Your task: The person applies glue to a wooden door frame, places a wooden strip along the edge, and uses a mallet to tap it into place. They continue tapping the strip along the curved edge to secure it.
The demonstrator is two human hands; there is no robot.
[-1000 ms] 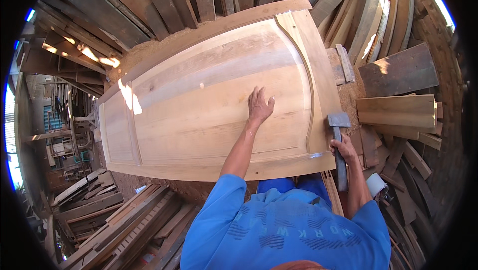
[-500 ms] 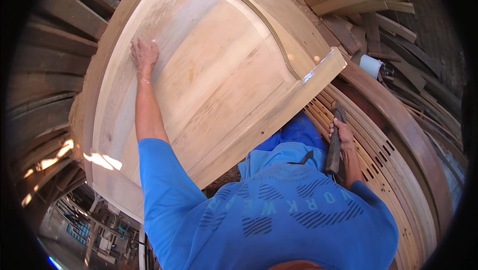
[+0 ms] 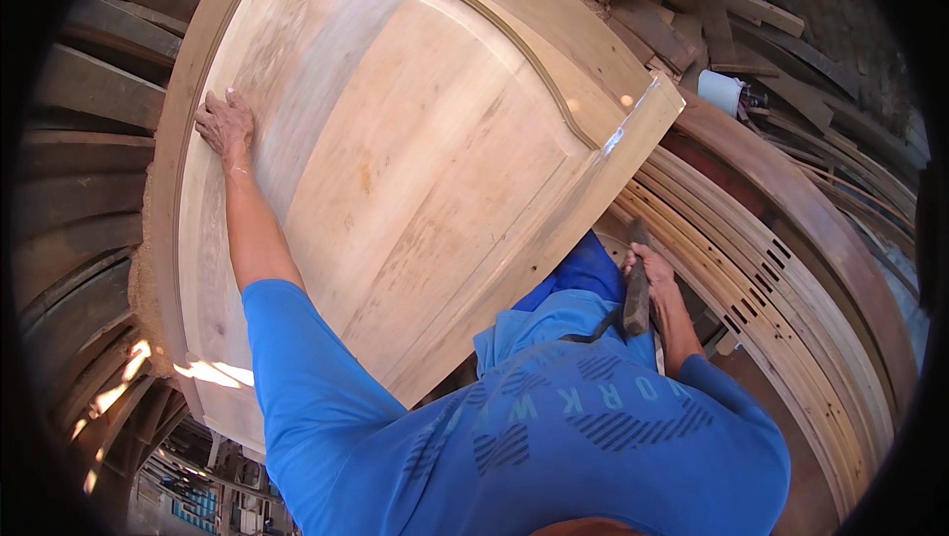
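A large pale wooden panel door (image 3: 425,170), with a raised panel and a curved moulding, fills the middle of the view. My left hand (image 3: 227,127) rests on its far-left part, close to the frame edge, with fingers apart and partly bent. Beside my thigh, my right hand (image 3: 647,267) is closed around a thick, dark bar (image 3: 637,307) that looks like worn wood. The bar stays low, past the near rail of the door. Along that rail's right end lies a whitish smear (image 3: 615,140).
Long boards with rows of dark slots (image 3: 761,289) are stacked at the right. Dark planks (image 3: 84,175) stand along the left side. Scrap wood (image 3: 672,37) and a pale blue container (image 3: 720,91) lie at the far right.
My left hand has slid left and slightly nearer over the panel, toward the frame edge. My right hand has shifted left and lower with the dark bar. The view has moved a little.
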